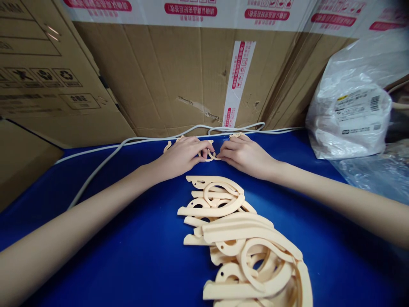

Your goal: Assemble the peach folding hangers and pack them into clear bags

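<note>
At the far side of the blue surface, my left hand (pixel 177 157) has its thumb and forefinger closed on a small beige curved plastic piece (pixel 209 159). My right hand (pixel 247 157) meets it from the other side, fingers bent and pinched at the end of what looks like the same hook-shaped piece. More beige pieces show behind both hands, partly covered by them. Closer to me lies a long overlapping pile of beige plastic hanger parts (pixel 252 232), with straight arms and curved hooks. Neither hand touches this pile.
A white cable (pixel 123 147) runs along the back edge and curls down on the left. Cardboard boxes (pixel 179 68) stand behind the blue table surface (pixel 134 247) and at the left (pixel 41 85). A clear plastic bag with a labelled roll (pixel 351 115) sits at the back right.
</note>
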{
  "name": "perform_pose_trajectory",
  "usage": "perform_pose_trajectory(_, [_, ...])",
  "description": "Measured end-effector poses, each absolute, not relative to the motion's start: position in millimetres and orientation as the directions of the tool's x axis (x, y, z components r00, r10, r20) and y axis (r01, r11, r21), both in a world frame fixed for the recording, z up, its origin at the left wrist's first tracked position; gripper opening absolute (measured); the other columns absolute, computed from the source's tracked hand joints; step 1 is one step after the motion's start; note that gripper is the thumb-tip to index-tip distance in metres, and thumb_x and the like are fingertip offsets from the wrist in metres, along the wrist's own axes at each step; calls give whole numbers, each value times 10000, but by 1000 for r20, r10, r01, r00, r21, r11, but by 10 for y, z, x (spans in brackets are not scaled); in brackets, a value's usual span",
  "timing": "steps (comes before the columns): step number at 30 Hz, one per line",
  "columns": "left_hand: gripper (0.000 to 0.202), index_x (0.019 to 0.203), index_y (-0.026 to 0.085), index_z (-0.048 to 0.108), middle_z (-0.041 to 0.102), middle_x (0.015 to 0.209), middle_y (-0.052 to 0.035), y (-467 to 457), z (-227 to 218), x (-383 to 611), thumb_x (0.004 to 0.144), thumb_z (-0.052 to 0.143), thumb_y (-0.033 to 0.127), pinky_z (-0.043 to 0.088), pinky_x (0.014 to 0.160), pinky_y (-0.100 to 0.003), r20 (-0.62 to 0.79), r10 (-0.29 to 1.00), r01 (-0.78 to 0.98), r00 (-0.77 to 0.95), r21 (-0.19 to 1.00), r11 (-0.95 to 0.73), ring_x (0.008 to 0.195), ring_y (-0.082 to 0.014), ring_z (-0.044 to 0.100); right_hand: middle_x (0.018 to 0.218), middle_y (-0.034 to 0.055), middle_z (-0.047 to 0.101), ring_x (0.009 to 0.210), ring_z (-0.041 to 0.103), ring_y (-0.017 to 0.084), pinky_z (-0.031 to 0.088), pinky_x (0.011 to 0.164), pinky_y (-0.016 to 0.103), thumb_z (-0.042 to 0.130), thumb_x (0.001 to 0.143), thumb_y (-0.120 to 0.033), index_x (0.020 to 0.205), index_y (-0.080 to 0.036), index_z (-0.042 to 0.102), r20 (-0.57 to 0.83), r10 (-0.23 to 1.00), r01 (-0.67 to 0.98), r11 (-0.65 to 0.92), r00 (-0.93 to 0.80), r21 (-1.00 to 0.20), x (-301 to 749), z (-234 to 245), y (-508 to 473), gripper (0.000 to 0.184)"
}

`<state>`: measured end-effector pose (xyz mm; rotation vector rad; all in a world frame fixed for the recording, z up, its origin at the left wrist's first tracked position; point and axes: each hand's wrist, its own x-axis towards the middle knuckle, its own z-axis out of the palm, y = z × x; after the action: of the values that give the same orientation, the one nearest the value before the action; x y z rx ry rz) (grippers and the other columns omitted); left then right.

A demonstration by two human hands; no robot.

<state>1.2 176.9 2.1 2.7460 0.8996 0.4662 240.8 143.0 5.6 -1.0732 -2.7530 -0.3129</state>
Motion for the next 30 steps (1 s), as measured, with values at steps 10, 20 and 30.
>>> perform_pose_trajectory(10, [231, 910, 203, 664, 688, 822, 18, 1457, 497, -199, 967, 576, 409, 451, 681, -246, 143, 653, 543, 744, 440, -715, 734, -156, 624, 946, 76, 708, 843, 640, 218, 432, 768, 340, 586, 1014, -424, 984, -139, 731, 211, 659, 626, 752, -722, -206, 2284, 375, 916, 321])
perform_pose_trajectory(20, [380, 837, 242, 631, 585, 730, 62, 916, 823, -142, 1003, 495, 555, 346, 539, -232, -281, 564, 600, 777, 603, -527, 641, -113, 497, 868, 1, 662, 782, 593, 143, 406, 684, 275, 696, 952, -361, 894, -193, 656, -83, 577, 544, 700, -813, -462, 2345, 630, 387, 182])
perform_pose_trajectory(30, [187, 902, 219, 741, 730, 857, 7, 969, 643, 62, 755, 736, 334, 460, 706, -261, -301, 645, 378, 702, 926, 21, 798, -170, 645, 785, -9, 675, 670, 603, 133, 436, 570, 248, 598, 1000, -417, 1068, -202, 652, 127, 833, 514, 445, -539, -734, 2327, 659, 552, 232])
